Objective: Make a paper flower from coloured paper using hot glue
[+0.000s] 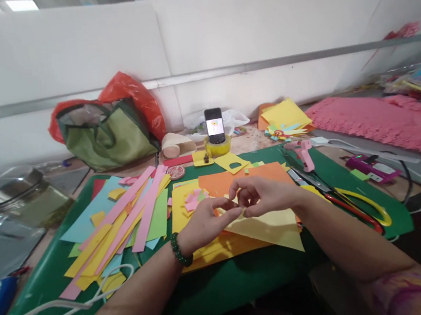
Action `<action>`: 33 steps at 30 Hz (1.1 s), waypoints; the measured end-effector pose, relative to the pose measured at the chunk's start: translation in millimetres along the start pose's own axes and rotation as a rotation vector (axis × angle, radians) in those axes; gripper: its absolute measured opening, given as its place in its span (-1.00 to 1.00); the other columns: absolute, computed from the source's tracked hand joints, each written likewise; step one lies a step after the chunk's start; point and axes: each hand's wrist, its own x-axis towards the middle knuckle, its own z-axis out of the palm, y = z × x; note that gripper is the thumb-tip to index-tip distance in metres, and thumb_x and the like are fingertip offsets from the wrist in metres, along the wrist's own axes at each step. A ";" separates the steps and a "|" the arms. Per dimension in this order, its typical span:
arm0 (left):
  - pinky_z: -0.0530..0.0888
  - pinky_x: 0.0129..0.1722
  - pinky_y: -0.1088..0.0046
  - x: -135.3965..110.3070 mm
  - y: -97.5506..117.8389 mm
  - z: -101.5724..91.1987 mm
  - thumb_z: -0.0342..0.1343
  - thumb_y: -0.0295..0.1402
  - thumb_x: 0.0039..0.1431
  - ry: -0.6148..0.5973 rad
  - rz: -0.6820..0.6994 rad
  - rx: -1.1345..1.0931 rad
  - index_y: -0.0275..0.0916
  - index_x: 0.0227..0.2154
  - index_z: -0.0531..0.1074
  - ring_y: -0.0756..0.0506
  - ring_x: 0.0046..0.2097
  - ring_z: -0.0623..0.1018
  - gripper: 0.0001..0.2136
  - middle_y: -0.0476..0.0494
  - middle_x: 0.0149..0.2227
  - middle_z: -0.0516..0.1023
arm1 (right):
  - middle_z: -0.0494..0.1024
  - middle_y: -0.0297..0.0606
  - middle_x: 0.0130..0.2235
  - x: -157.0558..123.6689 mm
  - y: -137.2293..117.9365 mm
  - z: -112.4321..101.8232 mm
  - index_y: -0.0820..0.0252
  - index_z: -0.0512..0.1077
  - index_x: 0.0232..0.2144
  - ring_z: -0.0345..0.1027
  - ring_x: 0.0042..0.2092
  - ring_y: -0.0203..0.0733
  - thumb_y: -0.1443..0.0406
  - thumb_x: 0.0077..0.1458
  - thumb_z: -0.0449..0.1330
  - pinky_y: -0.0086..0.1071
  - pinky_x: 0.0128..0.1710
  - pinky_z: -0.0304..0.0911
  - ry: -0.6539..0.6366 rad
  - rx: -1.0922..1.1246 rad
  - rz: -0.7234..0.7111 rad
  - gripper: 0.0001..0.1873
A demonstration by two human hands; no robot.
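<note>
My left hand [206,224], with a green bead bracelet [180,250] at its wrist, pinches thumb and fingers together. Its fingertips meet those of my right hand [264,194], which is curled in a pinch too. Between them shows a tiny bit of pale yellow paper [244,211], mostly hidden by the fingers. Under both hands lie a pale yellow sheet [274,229], an orange sheet [275,175] and deeper yellow sheets [223,251]. A pink paper flower [195,200] with a green part rests on yellow paper just beyond my left hand.
Paper strips [139,208] lie heaped at left on the green mat [152,302]. Scissors [351,206] and a pink glue gun [302,154] lie at right. A phone [214,126] stands against a yellow tape roll [218,147]. A glass jar [25,197] and white cable [65,304] are far left.
</note>
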 end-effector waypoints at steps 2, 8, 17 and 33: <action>0.41 -0.34 0.47 -0.5 -1.8 2.1 0.10 -0.23 0.09 -0.087 -0.067 -0.093 -0.28 -0.54 0.48 -0.05 -0.40 0.50 -0.76 -0.09 -0.49 0.55 | 0.40 -0.47 -0.50 0.0 1.1 0.1 0.17 0.26 -0.25 0.29 -0.45 -0.38 0.41 -0.13 0.20 -0.52 -0.48 0.17 0.014 -0.009 0.011 -0.67; 0.43 -0.46 0.51 -2.2 -6.2 5.9 0.18 -0.13 0.01 -0.110 -0.182 -0.376 -0.29 -0.53 0.40 0.01 -0.52 0.50 -0.72 -0.01 -0.52 0.43 | 0.38 -0.49 -0.52 -0.6 0.0 0.6 0.16 0.27 -0.26 0.29 -0.45 -0.38 0.36 -0.12 0.25 -0.51 -0.48 0.18 0.075 0.006 0.009 -0.68; 0.42 -0.45 0.50 -0.3 -5.7 5.4 0.18 -0.04 0.01 0.044 -0.131 -0.440 -0.28 -0.52 0.34 0.04 -0.54 0.49 -0.64 0.02 -0.47 0.40 | 0.57 -0.24 -0.32 -13.9 -11.9 -5.1 0.15 0.35 -0.17 0.46 -0.27 -0.19 0.11 0.02 0.22 -0.33 -0.31 0.33 0.465 0.005 -0.008 -0.65; 0.38 -0.19 0.28 -15.7 -0.6 12.5 0.07 -0.34 0.15 0.577 0.471 0.402 -0.22 -0.37 0.52 -0.12 -0.28 0.47 -0.86 -0.16 -0.38 0.52 | 0.41 -0.42 -0.50 -18.0 -3.7 30.3 0.17 0.36 -0.40 0.27 -0.44 -0.33 0.26 -0.25 0.34 -0.42 -0.43 0.18 0.788 0.270 -0.066 -0.70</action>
